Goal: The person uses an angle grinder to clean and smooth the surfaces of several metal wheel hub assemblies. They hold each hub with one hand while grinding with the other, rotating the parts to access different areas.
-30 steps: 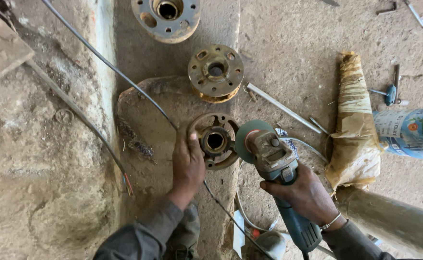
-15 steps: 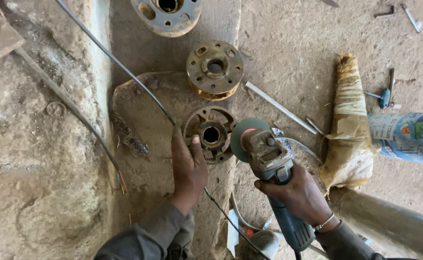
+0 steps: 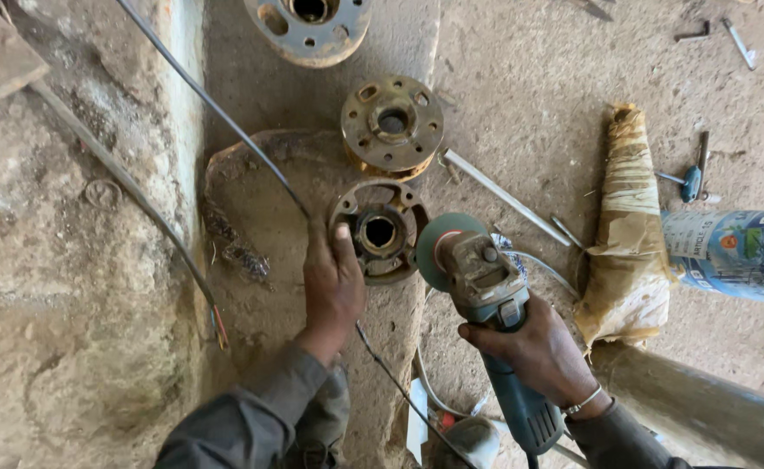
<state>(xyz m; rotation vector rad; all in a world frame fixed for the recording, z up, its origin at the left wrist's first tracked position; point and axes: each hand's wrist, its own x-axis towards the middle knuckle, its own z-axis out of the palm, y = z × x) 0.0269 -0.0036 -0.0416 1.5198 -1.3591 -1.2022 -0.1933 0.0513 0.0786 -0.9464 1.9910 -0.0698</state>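
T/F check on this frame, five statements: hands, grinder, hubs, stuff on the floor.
1. The right hand grips a blue angle grinder. True.
2. The left hand rests on the rusty flanged hub that sits on the flat stone. True.
3. The grinder's disc faces away from that hub. False: the disc sits right beside the hub's right rim.
4. Only one hub lies on the ground. False: a second flanged hub lies just beyond it, and a larger round flange at the top edge.
5. A blue plastic bottle lies on its side at the right. True.
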